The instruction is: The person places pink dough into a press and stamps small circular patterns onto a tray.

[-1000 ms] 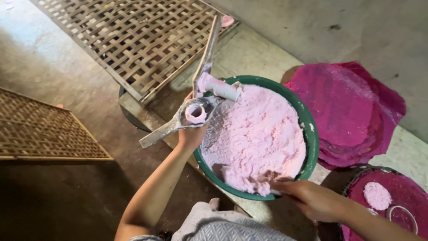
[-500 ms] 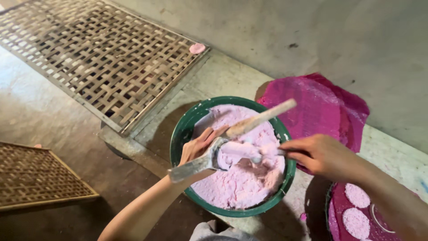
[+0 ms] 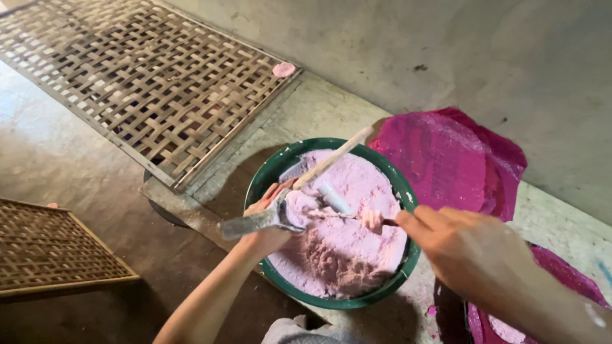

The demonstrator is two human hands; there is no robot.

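Note:
A green bowl [image 3: 268, 175] full of pale pink crumbly dough [image 3: 344, 248] sits on the concrete ledge. My left hand [image 3: 264, 229] grips a hinged metal mould tool [image 3: 271, 216] over the bowl's left side; its cup is packed with pink dough and one long handle slants up to the right. My right hand [image 3: 462, 245] holds a thin stick-like scraper [image 3: 357, 218] whose tip, coated in dough, reaches the tool's cup.
A large woven bamboo tray [image 3: 134, 83] lies at upper left with one pink disc [image 3: 284, 69] on its far corner. A second woven tray [image 3: 44, 248] sits at lower left. Magenta cloth [image 3: 446, 159] lies right of the bowl; a dark tray with pink discs [image 3: 503, 328] shows at bottom right.
The view has swung left and up. My right hand moved from the bowl's near rim to the tool with the scraper; the tool's handles have closed toward each other over the dough.

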